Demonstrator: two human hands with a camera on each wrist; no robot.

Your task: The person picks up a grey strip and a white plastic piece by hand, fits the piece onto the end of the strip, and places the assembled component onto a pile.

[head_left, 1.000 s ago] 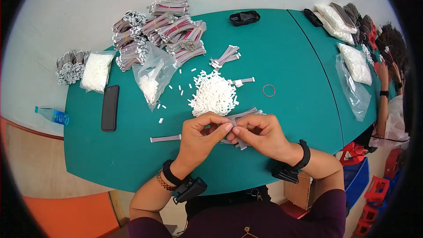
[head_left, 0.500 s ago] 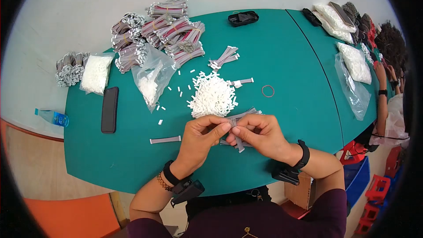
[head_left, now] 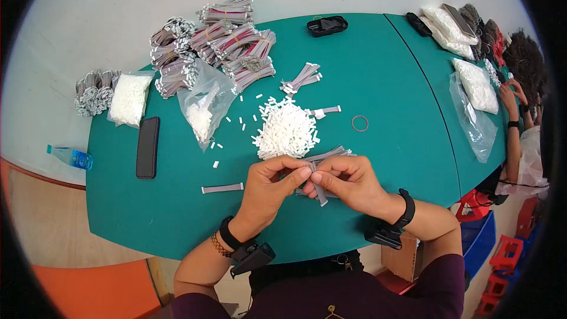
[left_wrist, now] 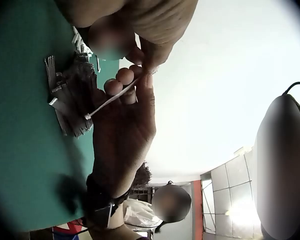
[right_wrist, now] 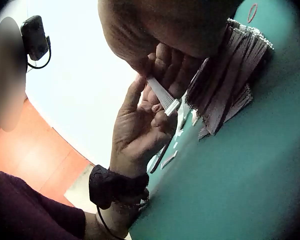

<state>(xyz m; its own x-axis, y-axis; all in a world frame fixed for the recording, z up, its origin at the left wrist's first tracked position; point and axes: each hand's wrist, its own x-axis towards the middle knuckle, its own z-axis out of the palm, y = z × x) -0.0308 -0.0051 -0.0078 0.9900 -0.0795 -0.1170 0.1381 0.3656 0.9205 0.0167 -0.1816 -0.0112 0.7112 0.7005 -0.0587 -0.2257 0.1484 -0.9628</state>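
A short grey ribbon cable (head_left: 320, 194) with white ends is pinched between both hands at the table's near middle. My left hand (head_left: 269, 188) holds its upper end between thumb and finger, and my right hand (head_left: 354, 184) pinches it just beside, thumbs nearly touching. In the left wrist view the cable (left_wrist: 111, 99) slants down from the fingertips; in the right wrist view its white connector (right_wrist: 172, 107) points away from the pinch. Behind the hands lie a heap of white connectors (head_left: 284, 130) and a pile of grey cables (head_left: 331, 153). The cable's pinched end is hidden by fingers.
A single cable (head_left: 222, 188) lies left of the hands. Farther left are a phone (head_left: 147, 147), bags of white pieces (head_left: 129, 97) and bundled cables (head_left: 176, 75). A red band (head_left: 359, 123) and a black case (head_left: 327, 25) lie beyond. Another person's arms (head_left: 512, 124) are at far right.
Both hands stay in nearly the same place, still pinching the cable, with only slight finger movement. At far right, the other person's hands have shifted a little.
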